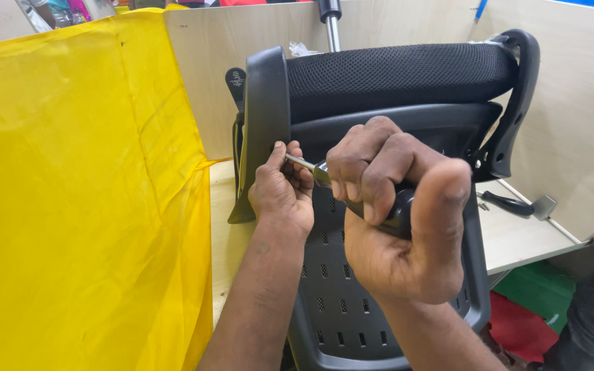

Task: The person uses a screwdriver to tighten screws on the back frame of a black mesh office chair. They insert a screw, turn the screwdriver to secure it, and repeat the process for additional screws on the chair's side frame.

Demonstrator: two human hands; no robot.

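**Screwdriver at the Chair Armrest Joint**

We are working on an office chair (pixel 393 89) that is lying tipped on the counter (pixel 517 237), with its mesh seat cushion on top and its slotted black plastic shell (pixel 338 302) facing us.

We are gripping the screwdriver (pixel 324 175) with the right hand (pixel 397 213). Its fingers are wrapped tightly around the dark handle, with the thumb pressing along the rear. The metal shaft is pointing left toward the inner face of the left armrest (pixel 266 117).

We are steadying the tip with the left hand (pixel 283 189). Its fingers are pressed together and pinching the shaft near the tip, right where it is meeting the armrest. The fastener itself is hidden behind these fingers, so we cannot tell whether a screw is seated, loose or absent.

Status, as far as is visible: both armrests are standing in place on the seat; the right armrest (pixel 517 103) is sitting against its bracket. The left joint is the one in hand, and we judge it as not yet finished, since the tool is engaged there.

A second dark-handled tool (pixel 513 204) is lying on the counter just beyond the chair, apart from both hands. A yellow sheet (pixel 84 199) is hanging to the left. A metal gas cylinder (pixel 331 24) is rising behind the seat.
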